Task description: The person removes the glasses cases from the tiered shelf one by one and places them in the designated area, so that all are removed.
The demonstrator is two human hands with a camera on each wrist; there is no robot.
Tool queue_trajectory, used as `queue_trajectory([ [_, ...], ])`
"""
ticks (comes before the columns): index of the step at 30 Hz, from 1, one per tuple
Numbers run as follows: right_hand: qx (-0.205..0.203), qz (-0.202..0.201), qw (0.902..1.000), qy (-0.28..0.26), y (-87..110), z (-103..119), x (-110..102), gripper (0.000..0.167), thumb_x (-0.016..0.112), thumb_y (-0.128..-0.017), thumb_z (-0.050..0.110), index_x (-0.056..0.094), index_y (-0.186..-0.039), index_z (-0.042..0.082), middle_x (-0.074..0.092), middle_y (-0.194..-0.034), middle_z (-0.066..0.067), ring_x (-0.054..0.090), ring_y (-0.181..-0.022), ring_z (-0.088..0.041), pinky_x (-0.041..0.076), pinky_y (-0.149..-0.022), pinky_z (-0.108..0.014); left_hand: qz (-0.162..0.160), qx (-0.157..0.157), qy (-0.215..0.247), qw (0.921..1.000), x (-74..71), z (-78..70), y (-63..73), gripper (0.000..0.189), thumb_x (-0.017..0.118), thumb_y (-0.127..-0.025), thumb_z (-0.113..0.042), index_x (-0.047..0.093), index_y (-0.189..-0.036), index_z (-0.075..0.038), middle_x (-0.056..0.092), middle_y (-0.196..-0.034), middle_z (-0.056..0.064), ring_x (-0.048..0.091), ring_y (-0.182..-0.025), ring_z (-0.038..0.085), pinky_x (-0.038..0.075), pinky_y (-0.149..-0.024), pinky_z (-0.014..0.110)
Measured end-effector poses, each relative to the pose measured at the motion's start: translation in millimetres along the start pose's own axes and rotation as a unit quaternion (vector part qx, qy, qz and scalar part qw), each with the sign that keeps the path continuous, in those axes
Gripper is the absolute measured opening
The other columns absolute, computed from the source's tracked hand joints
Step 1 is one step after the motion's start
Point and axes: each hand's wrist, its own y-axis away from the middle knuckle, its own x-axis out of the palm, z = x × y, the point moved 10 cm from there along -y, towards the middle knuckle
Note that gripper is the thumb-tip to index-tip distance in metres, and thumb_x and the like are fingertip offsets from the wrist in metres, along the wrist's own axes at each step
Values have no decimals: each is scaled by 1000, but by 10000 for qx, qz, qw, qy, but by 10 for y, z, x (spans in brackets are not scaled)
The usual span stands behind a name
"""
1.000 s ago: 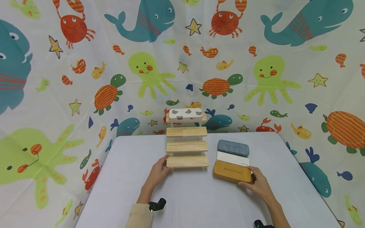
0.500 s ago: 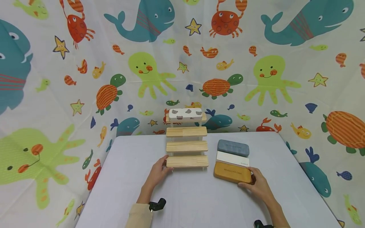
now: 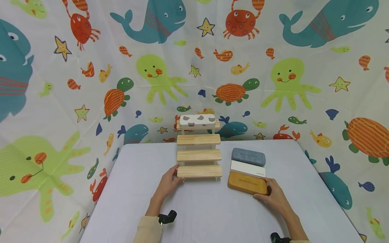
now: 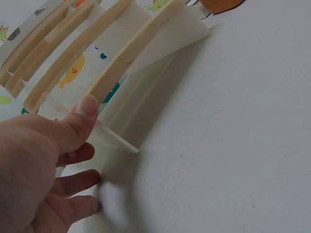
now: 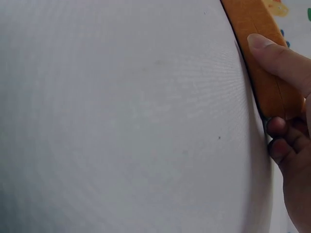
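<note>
A stepped wooden stand with plank shelves on clear side panels stands mid-table. My left hand grips the left end of its lowest plank, the thumb against the plank's front edge. At the right, my right hand holds the right end of a mustard glasses case, with the thumb along its near side and other fingers around its end. In the head view, lettering shows on the case's top. A cow-print glasses case lies on the top plank.
Behind the mustard case lie a white case and a grey-blue case, lined up close together. All stand on a white-covered table. A sea-animal curtain hangs at the back and sides.
</note>
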Motion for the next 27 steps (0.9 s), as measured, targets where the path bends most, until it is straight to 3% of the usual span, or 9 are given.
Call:
queue_trajectory([
  [7, -65, 44, 10000, 49, -20, 19, 1, 93, 89, -71, 46, 48, -142, 2, 53, -130, -20, 54, -97, -21, 50, -74, -21, -3, 81, -14, 10000, 1, 2, 7, 66, 77, -88, -18, 48, -145, -1, 68, -124, 18, 66, -116, 34, 50, -105, 54],
  [19, 10, 164, 9999, 15, -39, 14, 12, 93, 89, -71, 45, 47, -143, 3, 53, -130, -19, 53, -96, -21, 48, -72, -20, -9, -84, 30, 10000, 0, 12, 8, 68, 78, -87, -19, 47, -146, -4, 71, -116, 13, 66, -112, 28, 50, -106, 53],
  [27, 115, 290, 9995, -20, -39, -5, 24, 96, 88, -71, 49, 46, -145, 3, 51, -130, -19, 54, -96, -21, 49, -73, -20, -64, 60, -87, 9999, -3, -14, 10, 67, 77, -88, -20, 47, -146, -2, 71, -116, 15, 67, -113, 31, 50, -105, 54],
])
